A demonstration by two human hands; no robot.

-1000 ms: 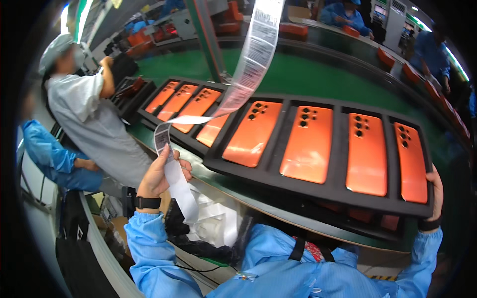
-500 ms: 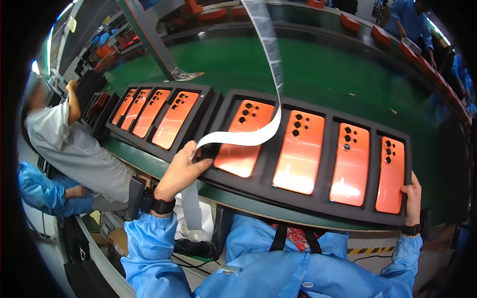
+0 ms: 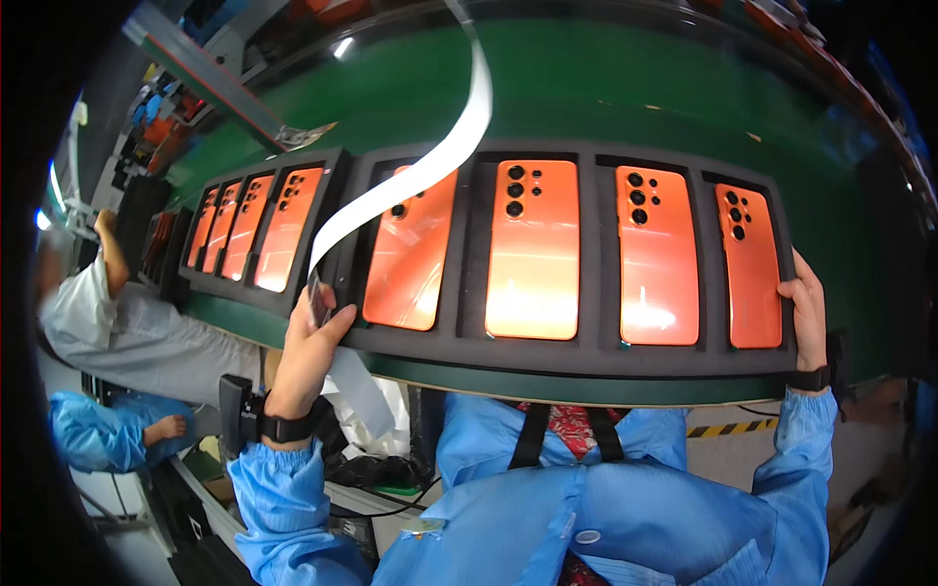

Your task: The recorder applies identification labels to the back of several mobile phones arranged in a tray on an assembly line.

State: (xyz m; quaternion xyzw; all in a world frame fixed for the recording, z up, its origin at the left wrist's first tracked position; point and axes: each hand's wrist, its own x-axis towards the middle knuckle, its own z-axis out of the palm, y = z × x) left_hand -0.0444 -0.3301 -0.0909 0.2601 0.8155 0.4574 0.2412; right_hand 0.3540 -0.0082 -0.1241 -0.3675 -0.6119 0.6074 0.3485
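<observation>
A dark foam tray (image 3: 473,293) lies in front of me on the green work surface. Several orange phones sit in its slots, camera side up; a phone (image 3: 534,264) in one middle slot is fully seen. At the tray's lower left corner, my left hand (image 3: 305,352) is closed on a long white strip (image 3: 430,166). The strip rises from my fingers and curves over the top of the leftmost phone (image 3: 408,273), hiding part of its cameras. Its loose tail hangs below my hand. My right hand (image 3: 809,317) grips the tray's right edge, fingers by the rightmost phone (image 3: 754,278).
To the left stands a second dark tray (image 3: 223,287) with more orange phones. A metal post (image 3: 210,83) is fixed on the green surface (image 3: 586,98) behind it. Co-workers are at the far left, one in a grey garment (image 3: 127,337). White waste film (image 3: 376,415) sits below the table edge.
My view has shifted, so the trays appear farther left and higher. The strip has swung left, now arching across the leftmost phone's top. My right hand stays on the tray's edge.
</observation>
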